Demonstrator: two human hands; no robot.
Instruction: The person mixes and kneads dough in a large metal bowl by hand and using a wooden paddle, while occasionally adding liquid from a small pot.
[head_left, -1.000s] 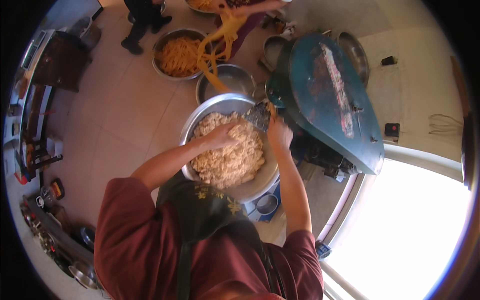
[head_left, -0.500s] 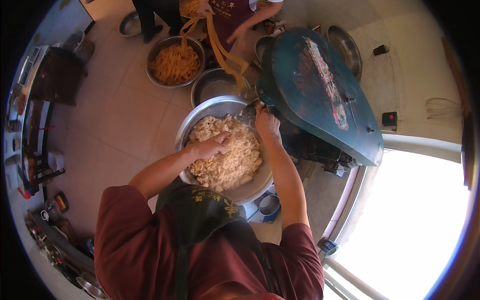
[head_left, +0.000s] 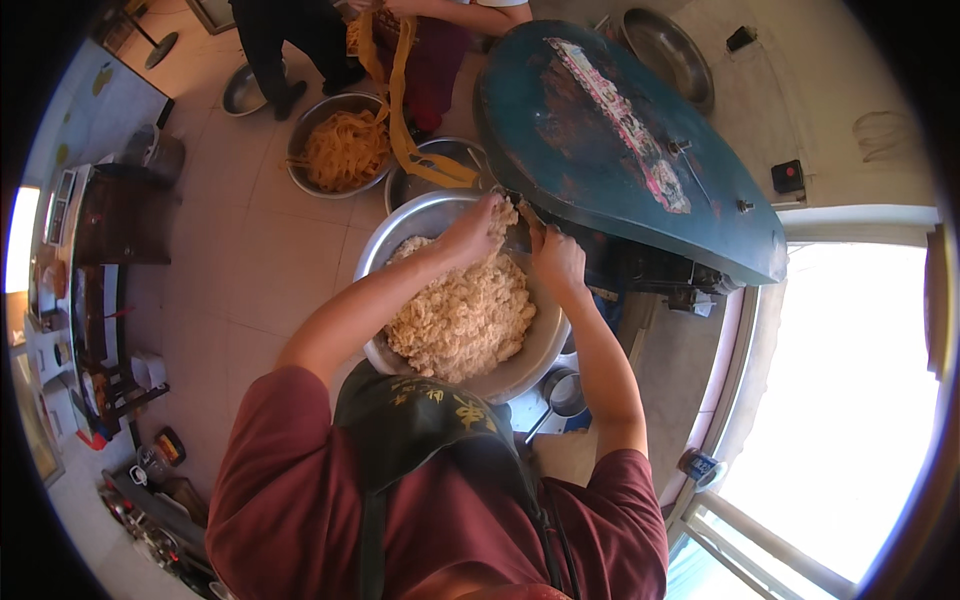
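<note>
A large metal bowl point(head_left: 547, 345) in front of me holds a heap of pale, crumbly dough point(head_left: 460, 325). My left hand point(head_left: 468, 240) is raised over the bowl's far side, closed on a clump of dough point(head_left: 505, 222) beside the machine. My right hand point(head_left: 558, 262) is closed round a short brown stick-like piece point(head_left: 530, 214) at the near end of the green-cased machine point(head_left: 610, 130). The machine's mouth is mostly hidden by my hands and the casing. Long flat dough strips point(head_left: 398, 110) stretch from the machine's far side to another person's hands.
Behind my bowl stand a metal basin point(head_left: 402, 190) and a bowl of coiled dough strips point(head_left: 345, 150). Two other people are at the far side, one in dark trousers point(head_left: 262, 45). A small saucepan point(head_left: 566, 393) sits near my right forearm. A bright doorway point(head_left: 800, 400) opens at right.
My left hand has risen from the dough heap toward the machine with a clump in it. My right hand stays by the machine. The whole view has shifted slightly.
</note>
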